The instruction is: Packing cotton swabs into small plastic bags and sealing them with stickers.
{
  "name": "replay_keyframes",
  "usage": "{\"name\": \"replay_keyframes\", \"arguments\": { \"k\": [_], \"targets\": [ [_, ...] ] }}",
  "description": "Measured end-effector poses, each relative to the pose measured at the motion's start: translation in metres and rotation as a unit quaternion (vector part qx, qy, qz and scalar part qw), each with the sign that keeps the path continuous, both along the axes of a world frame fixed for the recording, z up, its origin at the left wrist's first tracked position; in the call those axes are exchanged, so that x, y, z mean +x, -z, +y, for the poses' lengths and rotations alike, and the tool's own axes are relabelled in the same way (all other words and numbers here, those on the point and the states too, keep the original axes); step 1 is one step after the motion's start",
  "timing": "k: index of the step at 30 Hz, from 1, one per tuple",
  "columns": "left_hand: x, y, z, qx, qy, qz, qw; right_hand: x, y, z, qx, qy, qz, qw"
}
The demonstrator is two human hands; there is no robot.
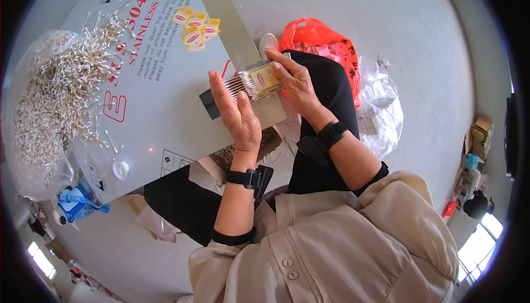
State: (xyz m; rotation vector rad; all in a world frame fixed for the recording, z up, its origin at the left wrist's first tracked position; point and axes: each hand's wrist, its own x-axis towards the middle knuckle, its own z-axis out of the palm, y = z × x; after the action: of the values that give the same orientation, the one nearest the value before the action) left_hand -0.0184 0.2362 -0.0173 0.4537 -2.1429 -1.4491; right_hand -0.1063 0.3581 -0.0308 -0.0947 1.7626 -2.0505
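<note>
Close to the table's right edge, my right hand (298, 85) grips a clear pack of cotton swabs (265, 77) with a yellow label card showing through it, thumb on top. More swabs stick out of the pack's left end in an even row. My left hand (237, 118) is stretched out flat beside that row, thumb apart from the fingers, its palm side against or very near the swabs; exact contact is hidden. Behind its fingers shows the end of a dark grey block or tray (208, 104). Several yellow label cards (194, 31) lie further off on the table.
A large clear bag (41, 176) spilling a heap of loose cotton swabs (61, 93) covers the table's left side. Nearby sits a small white lid (120, 169). Below the table edge is a cardboard box (270, 144). A red bag (320, 32) and a clear bag (381, 104) stand at right.
</note>
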Motion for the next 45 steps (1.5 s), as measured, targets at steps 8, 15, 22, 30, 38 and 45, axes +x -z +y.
{"name": "replay_keyframes", "arguments": {
  "k": [8,15,22,30,38,45],
  "targets": [
    [0.018,-0.017,-0.014,-0.319,0.036,-0.033,0.947,0.001,-0.004,-0.001,-0.006,0.024,0.016,1.000],
    [0.019,-0.015,-0.023,-0.350,0.081,-0.073,0.930,0.000,-0.003,-0.001,-0.004,0.020,0.009,1.000],
    [0.028,-0.022,-0.045,-0.402,0.116,-0.093,0.904,-0.001,0.000,0.001,-0.008,0.003,-0.014,1.000],
    [0.017,-0.024,-0.040,-0.410,0.130,-0.082,0.899,-0.002,0.002,0.001,-0.011,-0.002,-0.014,1.000],
    [0.007,-0.016,-0.034,-0.383,0.156,-0.060,0.908,-0.001,0.000,0.000,0.002,0.004,-0.010,1.000],
    [-0.005,0.000,-0.017,0.097,0.038,0.032,0.994,0.002,-0.004,-0.002,-0.040,0.016,-0.017,0.999]
  ]
}}
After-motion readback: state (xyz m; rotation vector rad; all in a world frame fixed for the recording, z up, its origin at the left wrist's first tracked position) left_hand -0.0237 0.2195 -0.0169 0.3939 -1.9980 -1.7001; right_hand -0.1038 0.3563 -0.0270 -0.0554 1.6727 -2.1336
